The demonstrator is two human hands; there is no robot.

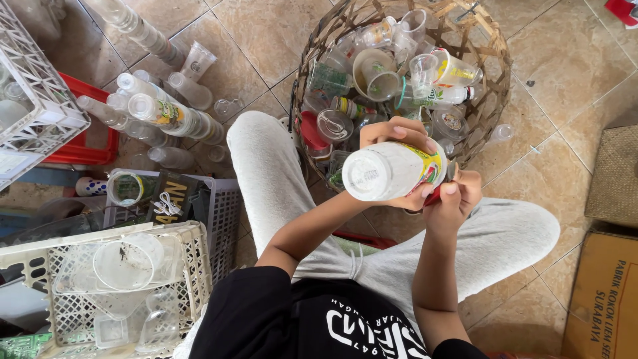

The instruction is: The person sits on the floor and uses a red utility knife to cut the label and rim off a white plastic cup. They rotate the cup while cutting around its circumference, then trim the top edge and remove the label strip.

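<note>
My left hand grips a white bottle; my right hand clasps its red cap end, not yet off. Basket remains full; crate holds few cups.

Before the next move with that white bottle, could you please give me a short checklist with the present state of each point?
1. Left hand wraps the white bottle: ok.
2. Right hand is at the bottle's cap end: ok.
3. Whether the red cap is loose or tight: cannot tell, mostly hidden by fingers.
4. Bottle held above the lap, beside the woven basket: ok.
5. Bottle empty: cannot tell, it is opaque.
6. Woven basket has room left: not ok, piled with cups and bottles.
</note>
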